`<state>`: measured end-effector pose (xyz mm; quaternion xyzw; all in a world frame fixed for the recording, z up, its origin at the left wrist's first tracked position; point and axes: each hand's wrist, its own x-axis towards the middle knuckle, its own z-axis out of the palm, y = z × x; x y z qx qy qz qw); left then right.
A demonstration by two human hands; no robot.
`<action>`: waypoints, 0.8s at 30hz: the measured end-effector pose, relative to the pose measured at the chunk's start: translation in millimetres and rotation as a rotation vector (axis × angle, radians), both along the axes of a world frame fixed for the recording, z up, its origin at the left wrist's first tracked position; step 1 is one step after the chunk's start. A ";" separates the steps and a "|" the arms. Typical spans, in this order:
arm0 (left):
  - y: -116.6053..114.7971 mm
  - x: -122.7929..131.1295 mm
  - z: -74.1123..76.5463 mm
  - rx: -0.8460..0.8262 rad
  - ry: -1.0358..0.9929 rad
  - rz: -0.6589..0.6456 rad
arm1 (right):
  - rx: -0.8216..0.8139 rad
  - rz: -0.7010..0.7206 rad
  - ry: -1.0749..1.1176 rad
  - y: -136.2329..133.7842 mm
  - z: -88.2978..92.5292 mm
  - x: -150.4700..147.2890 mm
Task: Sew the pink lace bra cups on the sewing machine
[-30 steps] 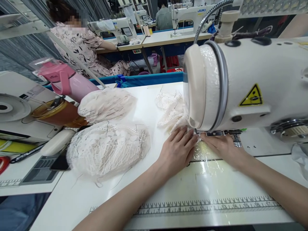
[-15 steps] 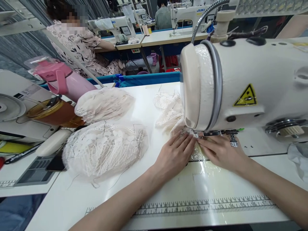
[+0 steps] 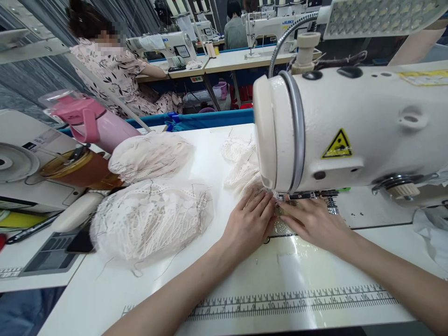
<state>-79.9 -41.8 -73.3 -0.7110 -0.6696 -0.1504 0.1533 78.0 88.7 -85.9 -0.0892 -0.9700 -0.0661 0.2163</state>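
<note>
Cream lace fabric [image 3: 241,172] lies bunched left of the sewing machine [image 3: 350,126] and runs in under its head. My left hand [image 3: 250,217] rests flat on the near end of this lace, fingers together and stretched toward the needle area. From the other side, my right hand [image 3: 313,219] reaches in with its fingers extended, the tips close to the presser foot and the metal plate [image 3: 282,227]. Part of the right fingers is hidden behind the metal attachment [image 3: 303,196]. The needle itself is hidden by the machine head.
Two bundles of lace, a larger one [image 3: 150,224] and a smaller one [image 3: 150,154], lie on the left. Beyond them are a pink bottle [image 3: 101,123] and a brown cup [image 3: 79,165]. A printed ruler [image 3: 280,303] runs along the table's front. Another person [image 3: 108,74] sits behind.
The view has shifted slightly, so the machine appears further left and lower. Both hands stay close together at the machine, with the fingers of the right hand slightly repositioned.
</note>
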 end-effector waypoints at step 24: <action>-3.9 1.5 -0.2 -0.055 0.010 0.110 | -0.073 -0.013 0.183 18.0 -1.7 1.4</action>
